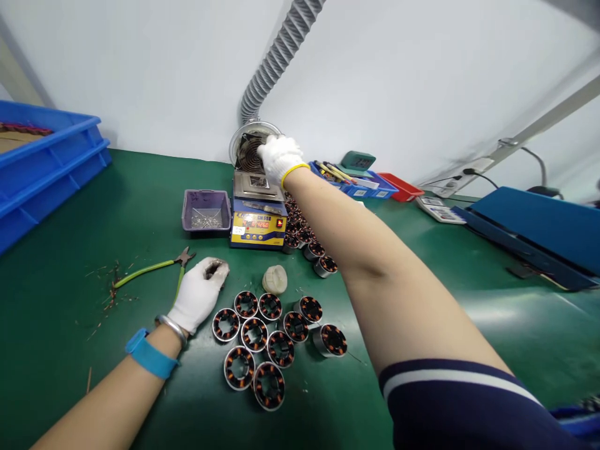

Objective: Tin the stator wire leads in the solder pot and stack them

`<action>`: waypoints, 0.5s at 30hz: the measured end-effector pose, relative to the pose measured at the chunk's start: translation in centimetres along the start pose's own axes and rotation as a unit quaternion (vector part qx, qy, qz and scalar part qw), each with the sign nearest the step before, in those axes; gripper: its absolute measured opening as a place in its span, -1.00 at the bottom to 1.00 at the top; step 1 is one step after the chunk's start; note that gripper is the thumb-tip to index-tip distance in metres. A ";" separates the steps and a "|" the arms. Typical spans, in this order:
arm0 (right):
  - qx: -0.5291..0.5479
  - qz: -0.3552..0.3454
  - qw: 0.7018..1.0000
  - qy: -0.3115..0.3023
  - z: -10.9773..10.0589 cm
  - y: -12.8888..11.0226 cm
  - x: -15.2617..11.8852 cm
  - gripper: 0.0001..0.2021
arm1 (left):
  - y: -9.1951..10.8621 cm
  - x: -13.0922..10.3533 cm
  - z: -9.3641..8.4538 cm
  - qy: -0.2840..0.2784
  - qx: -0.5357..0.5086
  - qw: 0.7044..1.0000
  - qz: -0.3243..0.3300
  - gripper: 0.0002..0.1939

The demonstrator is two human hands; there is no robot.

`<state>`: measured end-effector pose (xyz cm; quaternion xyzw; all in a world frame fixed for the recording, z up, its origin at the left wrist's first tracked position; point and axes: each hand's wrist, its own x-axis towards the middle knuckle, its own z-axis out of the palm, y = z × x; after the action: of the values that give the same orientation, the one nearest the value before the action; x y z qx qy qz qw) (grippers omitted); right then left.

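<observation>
My left hand point(199, 294), in a white glove with dark-stained fingertips, rests curled on the green mat beside green-handled cutting pliers point(145, 271). What its fingers hold, if anything, I cannot make out. Reaching far forward, my gloved right hand point(281, 159) is closed above the solder pot point(257, 228), in front of a round fume hood point(241, 140). Its fingertips are turned away, hiding anything in them. Between my arms lie several metal rings with copper windings, motor stators point(254, 334), near a small whitish jar point(274, 279).
A purple bin point(206, 215) with wire bits stands left of the pot. More stators point(325, 266) crowd its right side. A large blue crate point(47, 162) is at far left. Pens fill a blue tray point(335, 175); a red tray point(398, 187) and a blue case point(534, 231) are rightward.
</observation>
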<state>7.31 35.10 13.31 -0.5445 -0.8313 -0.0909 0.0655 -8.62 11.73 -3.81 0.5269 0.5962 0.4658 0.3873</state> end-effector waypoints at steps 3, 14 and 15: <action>-0.018 0.069 0.997 -0.007 -1.1 1.1 -0.2 -0.55 | -0.1 0.0 0.1 -0.001 -0.001 1.000 0.000 -0.66; 0.151 0.150 0.977 0.016 -1.2 1.3 -1.9 -0.57 | -0.2 0.1 -0.1 0.002 0.004 1.000 0.011 -0.62; 0.175 0.158 0.972 0.026 -1.6 1.6 -2.3 -0.58 | -0.1 0.1 -0.1 0.003 0.006 1.000 0.012 -0.62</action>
<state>9.74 33.30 14.55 -0.6464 -0.7358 0.0531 0.1949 -8.73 11.84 -3.88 0.5347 0.5936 0.4689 0.3766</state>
